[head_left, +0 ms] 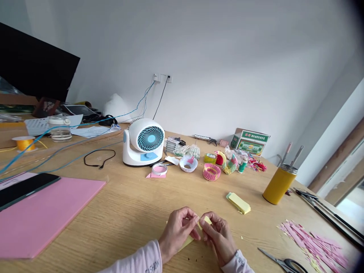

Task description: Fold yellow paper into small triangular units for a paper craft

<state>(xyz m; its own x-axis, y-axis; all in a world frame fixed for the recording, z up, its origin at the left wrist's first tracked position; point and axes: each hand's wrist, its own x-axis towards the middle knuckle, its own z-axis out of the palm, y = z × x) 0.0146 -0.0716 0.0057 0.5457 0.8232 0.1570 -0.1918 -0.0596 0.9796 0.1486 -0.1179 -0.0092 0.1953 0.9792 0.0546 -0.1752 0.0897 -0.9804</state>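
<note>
My left hand (180, 233) and my right hand (216, 236) meet low in the middle of the view, just above the wooden table. Thumb and forefinger of each hand are pinched on a small piece of yellow paper (207, 220), partly covered by the fingers. More yellow paper (186, 243) shows below my left hand; whether it is the same piece I cannot tell. Beyond my right hand lies a stack of pale yellow paper strips (239, 203). To its right, near the front edge, rest scissors (281, 261) with black handles.
Pink paper scraps (315, 244) lie at the right, near a yellow cup (280, 184) holding tools. A white fan (146, 140) stands behind, beside folded-paper rings (211, 172) and tape (159, 169). Pink sheets (65, 212) carry a phone (28, 187) at left; blue cables (48, 131) cross there.
</note>
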